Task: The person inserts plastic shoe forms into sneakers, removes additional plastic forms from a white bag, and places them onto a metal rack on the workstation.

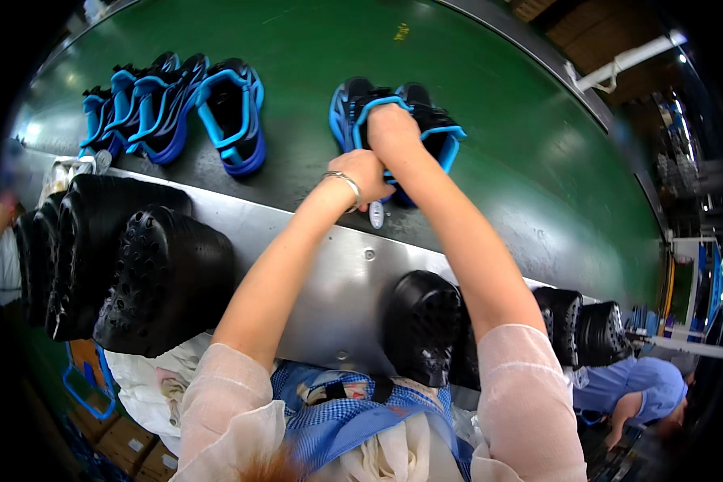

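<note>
A pair of black and blue sneakers stands side by side on the green work surface ahead of me. My right hand [394, 132] reaches down into the left sneaker [342, 116], and its fingers are hidden inside the opening. At the heel of that same shoe, my left hand [360, 178] is closed on the edge, a bracelet round its wrist. A small pale oval tag [376, 214] hangs just below my left hand. Close on the right stands the other sneaker [444, 143] of the pair, partly covered by my right wrist.
Several more blue sneakers [231, 116] stand to the left on the green surface [522, 153]. Black perforated moulded forms [165, 273] line the metal edge [321, 297] nearer me, left and right. At the far right a person in blue [635, 390] bends over.
</note>
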